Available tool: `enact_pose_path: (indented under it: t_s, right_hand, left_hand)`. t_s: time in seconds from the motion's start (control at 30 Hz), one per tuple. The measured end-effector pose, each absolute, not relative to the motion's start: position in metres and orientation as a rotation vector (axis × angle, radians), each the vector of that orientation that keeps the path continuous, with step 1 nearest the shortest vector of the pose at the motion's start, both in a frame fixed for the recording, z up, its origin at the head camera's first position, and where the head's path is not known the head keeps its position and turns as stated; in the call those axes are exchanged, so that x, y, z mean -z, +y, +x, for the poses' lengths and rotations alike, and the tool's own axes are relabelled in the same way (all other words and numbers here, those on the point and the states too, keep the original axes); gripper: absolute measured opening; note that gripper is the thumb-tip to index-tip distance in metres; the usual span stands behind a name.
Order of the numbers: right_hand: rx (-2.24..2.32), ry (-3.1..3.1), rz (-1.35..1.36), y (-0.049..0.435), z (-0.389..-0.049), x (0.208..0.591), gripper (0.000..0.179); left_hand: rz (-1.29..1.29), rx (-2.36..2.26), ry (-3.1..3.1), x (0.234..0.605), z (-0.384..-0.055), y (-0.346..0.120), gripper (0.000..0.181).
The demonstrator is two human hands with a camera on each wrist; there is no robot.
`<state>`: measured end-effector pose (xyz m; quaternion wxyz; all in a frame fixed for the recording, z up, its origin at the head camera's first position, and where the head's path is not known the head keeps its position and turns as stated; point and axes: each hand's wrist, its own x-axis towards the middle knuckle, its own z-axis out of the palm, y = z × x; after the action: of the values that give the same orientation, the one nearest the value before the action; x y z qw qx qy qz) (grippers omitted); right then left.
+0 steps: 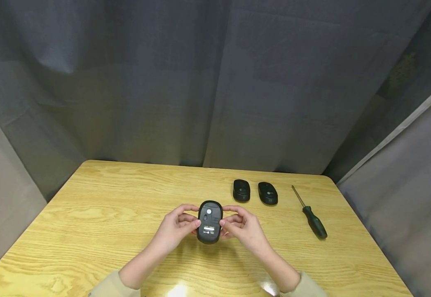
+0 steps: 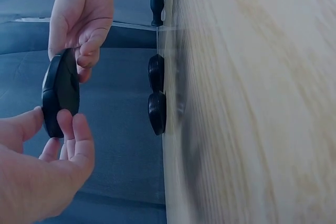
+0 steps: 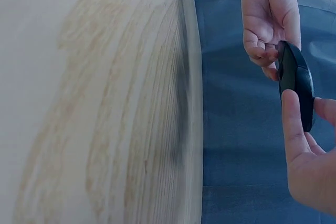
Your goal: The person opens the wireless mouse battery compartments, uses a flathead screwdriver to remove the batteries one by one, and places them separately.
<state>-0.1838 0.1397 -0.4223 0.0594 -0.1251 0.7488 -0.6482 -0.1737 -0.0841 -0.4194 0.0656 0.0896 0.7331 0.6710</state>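
A black computer mouse (image 1: 209, 222) is held above the table with its underside turned up toward the head camera. That underside carries a round white spot, a small switch and a printed label. My left hand (image 1: 176, 227) pinches its left edge between thumb and fingers. On the opposite edge my right hand (image 1: 244, 227) pinches it the same way. Both wrist views show the mouse (image 2: 61, 93) edge-on between the hands, apart from the tabletop.
Two more black mice stand toward the back of the wooden table (image 1: 108, 206): one mouse (image 1: 241, 190) and, to its right, another mouse (image 1: 268, 193). Farther right lies a screwdriver (image 1: 315, 222) with a dark green handle. A grey curtain (image 1: 156, 82) hangs behind the table.
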Motion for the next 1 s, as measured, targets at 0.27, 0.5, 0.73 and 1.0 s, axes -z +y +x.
enact_pose_path:
  t_s: [0.27,0.5,0.73,1.0]
  right_hand:
    - [1.976,2.232,-0.394,0.139,-0.182,0.421,0.043]
    - [1.908,2.269,-0.376,0.137,-0.183,0.42,0.043]
    - [1.806,2.325,-0.405,0.133,-0.189,0.415,0.048]
    - [1.651,2.391,-0.577,0.127,-0.186,0.389,0.051]
  left_hand:
    - [0.246,-2.046,2.131,0.42,-0.172,-0.081,0.048]
    - [0.23,-2.051,2.069,0.421,-0.17,-0.08,0.055]
    - [0.234,-2.041,2.045,0.422,-0.169,-0.08,0.056]
    - [0.228,-2.03,2.043,0.422,-0.168,-0.08,0.055]
